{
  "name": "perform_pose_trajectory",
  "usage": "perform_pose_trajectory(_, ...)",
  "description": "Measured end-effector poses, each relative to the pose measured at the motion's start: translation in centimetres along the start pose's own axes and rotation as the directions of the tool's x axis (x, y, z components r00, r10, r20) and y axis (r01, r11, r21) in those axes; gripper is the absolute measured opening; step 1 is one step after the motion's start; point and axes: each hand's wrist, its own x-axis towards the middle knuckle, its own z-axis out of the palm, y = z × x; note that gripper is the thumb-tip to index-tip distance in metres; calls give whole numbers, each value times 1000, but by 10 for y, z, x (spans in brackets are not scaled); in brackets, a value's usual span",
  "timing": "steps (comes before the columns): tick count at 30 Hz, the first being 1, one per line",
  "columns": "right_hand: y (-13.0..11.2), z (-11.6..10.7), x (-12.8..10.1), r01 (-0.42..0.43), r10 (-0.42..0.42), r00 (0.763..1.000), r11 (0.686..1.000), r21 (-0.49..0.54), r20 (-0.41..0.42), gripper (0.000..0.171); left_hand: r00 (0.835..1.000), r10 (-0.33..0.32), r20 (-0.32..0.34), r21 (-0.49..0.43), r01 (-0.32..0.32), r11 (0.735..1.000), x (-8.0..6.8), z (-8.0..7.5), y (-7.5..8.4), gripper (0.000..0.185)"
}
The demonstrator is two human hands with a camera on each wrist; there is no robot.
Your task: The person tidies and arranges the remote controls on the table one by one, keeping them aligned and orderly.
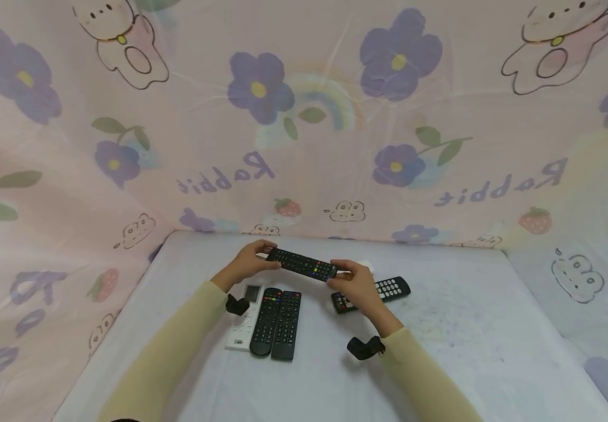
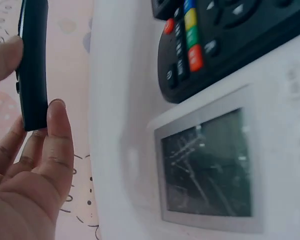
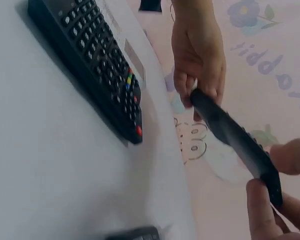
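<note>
The left hand [image 1: 248, 262] is pinching the far-left end of a black remote [image 1: 301, 264], and the right hand [image 1: 358, 285] is gripping its right end, holding it raised above the tabletop [image 1: 457, 328]. Near-left, a white remote [image 1: 244, 322] and two black remotes [image 1: 277, 322] are lying side by side; another black remote [image 1: 388, 289] is lying just right of the right hand.

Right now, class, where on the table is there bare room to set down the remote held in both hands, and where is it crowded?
Bare patches: the table right of the lone remote, and the strip between the row of three remotes and the right sleeve. Crowded: the middle, under both hands holding the held remote.
</note>
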Motion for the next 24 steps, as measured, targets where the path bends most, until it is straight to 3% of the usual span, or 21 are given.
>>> perform_pose_trajectory(8,-3,-13,1,4,-4,1000,1000,-8,1,50,1000,-16,8,-12,16,1000,-27,2,7,59)
perform_pose_trajectory(16,-4,-23,10,34,-33,999,991,-128,4,47,998,-42,-43,-6,42,999,-52,15,16,52)
perform_pose_trajectory(24,-8,-31,24,79,-66,996,972,-219,65,42,997,-54,-55,-69,51,996,-77,32,24,53)
